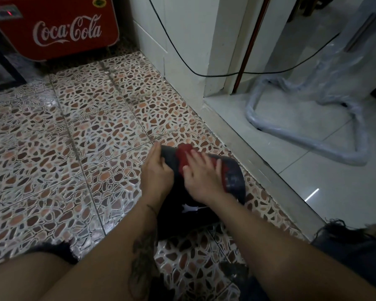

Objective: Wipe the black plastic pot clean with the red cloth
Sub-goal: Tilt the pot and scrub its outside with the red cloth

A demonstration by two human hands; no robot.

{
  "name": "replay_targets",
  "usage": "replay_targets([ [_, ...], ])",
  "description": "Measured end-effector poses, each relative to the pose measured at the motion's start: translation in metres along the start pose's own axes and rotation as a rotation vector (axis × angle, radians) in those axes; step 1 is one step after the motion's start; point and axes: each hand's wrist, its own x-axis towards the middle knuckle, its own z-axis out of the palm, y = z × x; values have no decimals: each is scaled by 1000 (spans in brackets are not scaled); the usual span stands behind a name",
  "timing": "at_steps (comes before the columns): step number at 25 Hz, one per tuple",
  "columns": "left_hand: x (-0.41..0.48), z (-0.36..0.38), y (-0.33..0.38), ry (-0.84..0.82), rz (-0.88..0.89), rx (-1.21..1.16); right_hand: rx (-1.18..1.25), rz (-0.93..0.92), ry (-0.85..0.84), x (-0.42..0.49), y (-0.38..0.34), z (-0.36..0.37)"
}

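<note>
Floor: pebble-patterned brown and grey tiled floor, glossy, bounded on the right by a pale stone door threshold. Beyond the threshold lies a white tiled floor on which stands a bent metal tube frame wrapped in clear plastic film.

Upper left: a red Coca-Cola cooler box stands against the wall. A thin black cable hangs across the white wall corner.

Task item: the black plastic pot lies tilted on its side on the patterned floor, just beside the threshold, its outer wall turned up toward the camera. Pale dusty smears show on its right-hand wall.

The red cloth is spread over the pot's upper side, touching it.

Left hand: closed around the pot's left edge, fingers curled over the rim, thumb alongside. Firm hold on the pot.

Right hand: laid flat, fingers spread and extended, palm pressing the red cloth against the pot wall. The hand is not clenched; the cloth is held by pressure only. Image is slightly blurred at this hand.
</note>
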Motion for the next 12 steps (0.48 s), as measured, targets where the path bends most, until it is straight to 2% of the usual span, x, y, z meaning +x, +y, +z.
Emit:
replay_targets([
  [2,7,-1,2,-22,-3,4,17,-186,51,-26,2,10],
  [4,12,-2,6,-41,-2,10,2,-201,75,-34,30,5],
  [8,16,-4,10,-71,-14,-9,-45,166,72,-31,80,-10],
  [12,15,-1,7,-47,-20,-13,-15,379,61,-9,59,-9],
])
